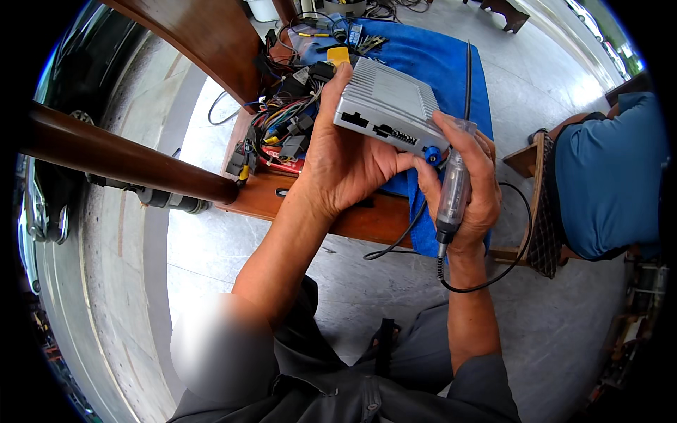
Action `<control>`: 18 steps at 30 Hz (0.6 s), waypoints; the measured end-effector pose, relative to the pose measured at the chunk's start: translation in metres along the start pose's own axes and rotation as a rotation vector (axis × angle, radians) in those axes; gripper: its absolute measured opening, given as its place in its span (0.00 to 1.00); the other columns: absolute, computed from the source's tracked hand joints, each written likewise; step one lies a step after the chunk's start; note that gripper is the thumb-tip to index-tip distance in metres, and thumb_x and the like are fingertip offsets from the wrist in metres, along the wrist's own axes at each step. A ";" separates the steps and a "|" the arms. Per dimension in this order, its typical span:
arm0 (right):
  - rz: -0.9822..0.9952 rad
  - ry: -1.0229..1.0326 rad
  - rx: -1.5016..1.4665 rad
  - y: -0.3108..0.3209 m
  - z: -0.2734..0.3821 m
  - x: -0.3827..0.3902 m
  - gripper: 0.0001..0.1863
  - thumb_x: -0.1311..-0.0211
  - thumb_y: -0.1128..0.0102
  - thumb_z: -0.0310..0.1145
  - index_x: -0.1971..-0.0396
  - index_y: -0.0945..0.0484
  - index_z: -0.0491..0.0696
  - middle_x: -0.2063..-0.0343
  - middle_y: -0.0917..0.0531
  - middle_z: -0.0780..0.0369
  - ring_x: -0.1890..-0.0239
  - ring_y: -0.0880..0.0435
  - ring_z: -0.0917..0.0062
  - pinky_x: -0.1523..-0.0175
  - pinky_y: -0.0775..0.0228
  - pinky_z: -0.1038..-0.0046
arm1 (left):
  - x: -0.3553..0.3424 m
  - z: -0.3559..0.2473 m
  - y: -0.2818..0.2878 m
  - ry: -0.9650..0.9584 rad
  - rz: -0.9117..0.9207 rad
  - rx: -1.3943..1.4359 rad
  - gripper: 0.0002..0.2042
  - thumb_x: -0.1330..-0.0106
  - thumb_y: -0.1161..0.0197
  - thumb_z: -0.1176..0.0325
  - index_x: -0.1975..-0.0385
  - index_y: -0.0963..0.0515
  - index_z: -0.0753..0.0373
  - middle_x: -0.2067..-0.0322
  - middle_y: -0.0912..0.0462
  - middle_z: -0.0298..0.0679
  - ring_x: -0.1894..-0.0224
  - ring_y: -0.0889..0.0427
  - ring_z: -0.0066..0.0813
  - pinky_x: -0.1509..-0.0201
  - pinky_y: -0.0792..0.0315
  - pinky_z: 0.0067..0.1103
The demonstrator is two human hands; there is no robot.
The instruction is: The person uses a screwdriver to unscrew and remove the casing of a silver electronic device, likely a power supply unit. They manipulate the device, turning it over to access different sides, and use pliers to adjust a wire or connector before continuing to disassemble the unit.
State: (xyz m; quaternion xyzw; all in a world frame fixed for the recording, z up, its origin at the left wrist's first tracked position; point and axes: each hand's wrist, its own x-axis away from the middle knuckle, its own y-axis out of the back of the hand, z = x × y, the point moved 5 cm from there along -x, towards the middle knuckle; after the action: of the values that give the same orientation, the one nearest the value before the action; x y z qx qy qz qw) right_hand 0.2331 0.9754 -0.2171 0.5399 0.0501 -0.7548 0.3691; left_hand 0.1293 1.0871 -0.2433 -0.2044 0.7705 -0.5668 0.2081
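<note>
My left hand (338, 162) is closed round a silver ribbed electronic box (388, 99), its thumb along the left side and fingers underneath. The box has black sockets, pins and a blue connector (432, 155) on its near face. My right hand (472, 197) grips a clear-handled probe (453, 201) with a long dark tip pointing away from me and a black cable hanging in a loop, while its fingers also touch the box's right corner. Left of the box lies a tangle of wiring harnesses (282, 123) with grey, black and yellow plugs, partly hidden by my left hand.
A blue cloth (458, 70) covers part of the wooden bench (257, 201). A wooden post (127, 158) and board (183, 35) stand at left, beside a dark car (74, 77). A person in blue (603, 176) sits on a wooden chair at right.
</note>
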 end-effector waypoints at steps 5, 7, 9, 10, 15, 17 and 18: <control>0.000 0.002 -0.016 0.003 0.000 -0.002 0.26 0.48 0.24 0.24 0.46 0.18 0.51 0.48 0.13 0.59 0.45 0.16 0.63 0.40 0.23 0.65 | 0.002 0.000 -0.002 0.030 0.041 0.023 0.39 0.31 0.47 0.31 0.38 0.29 0.65 0.43 0.21 0.53 0.42 0.18 0.49 0.48 0.16 0.46; -0.014 -0.008 -0.041 0.005 0.000 -0.002 0.25 0.48 0.24 0.24 0.47 0.17 0.50 0.50 0.12 0.59 0.46 0.15 0.63 0.40 0.22 0.65 | 0.002 -0.001 -0.003 0.022 0.035 0.009 0.40 0.30 0.49 0.30 0.38 0.29 0.65 0.43 0.21 0.53 0.42 0.19 0.50 0.47 0.17 0.47; -0.007 -0.005 -0.056 0.006 0.003 -0.003 0.24 0.48 0.24 0.24 0.48 0.16 0.51 0.50 0.11 0.59 0.45 0.15 0.63 0.41 0.22 0.65 | 0.002 0.000 -0.005 -0.020 -0.021 -0.060 0.41 0.30 0.52 0.28 0.38 0.30 0.66 0.43 0.21 0.54 0.42 0.18 0.50 0.46 0.17 0.47; -0.003 -0.003 -0.062 0.006 0.005 -0.003 0.24 0.49 0.24 0.24 0.49 0.16 0.51 0.51 0.11 0.59 0.45 0.15 0.63 0.41 0.22 0.65 | 0.003 -0.001 -0.004 -0.010 -0.043 -0.040 0.42 0.30 0.53 0.28 0.39 0.29 0.66 0.44 0.21 0.54 0.43 0.18 0.50 0.45 0.18 0.47; 0.000 -0.003 -0.132 0.010 0.009 -0.002 0.25 0.51 0.23 0.22 0.49 0.16 0.50 0.50 0.11 0.58 0.45 0.15 0.64 0.40 0.21 0.65 | 0.000 -0.006 0.016 0.080 0.031 0.173 0.37 0.28 0.51 0.32 0.44 0.26 0.67 0.48 0.19 0.53 0.45 0.16 0.48 0.44 0.18 0.45; -0.017 -0.022 -0.163 0.012 0.010 -0.004 0.26 0.51 0.22 0.21 0.49 0.16 0.49 0.50 0.11 0.58 0.45 0.15 0.64 0.40 0.21 0.66 | -0.001 -0.006 0.018 0.091 0.039 0.206 0.34 0.27 0.49 0.35 0.45 0.25 0.66 0.48 0.18 0.53 0.45 0.16 0.48 0.43 0.18 0.44; -0.032 -0.034 -0.181 0.013 0.010 -0.006 0.27 0.52 0.22 0.21 0.48 0.17 0.48 0.50 0.12 0.58 0.45 0.15 0.65 0.40 0.21 0.66 | -0.002 -0.006 0.017 0.082 0.014 0.177 0.33 0.27 0.48 0.36 0.45 0.25 0.66 0.48 0.18 0.53 0.45 0.16 0.48 0.43 0.18 0.44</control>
State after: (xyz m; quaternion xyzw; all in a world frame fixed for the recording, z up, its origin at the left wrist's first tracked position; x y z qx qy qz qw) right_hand 0.2337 0.9643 -0.2037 0.4904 0.1205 -0.7621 0.4052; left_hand 0.1261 1.0973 -0.2576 -0.1564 0.7267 -0.6390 0.1977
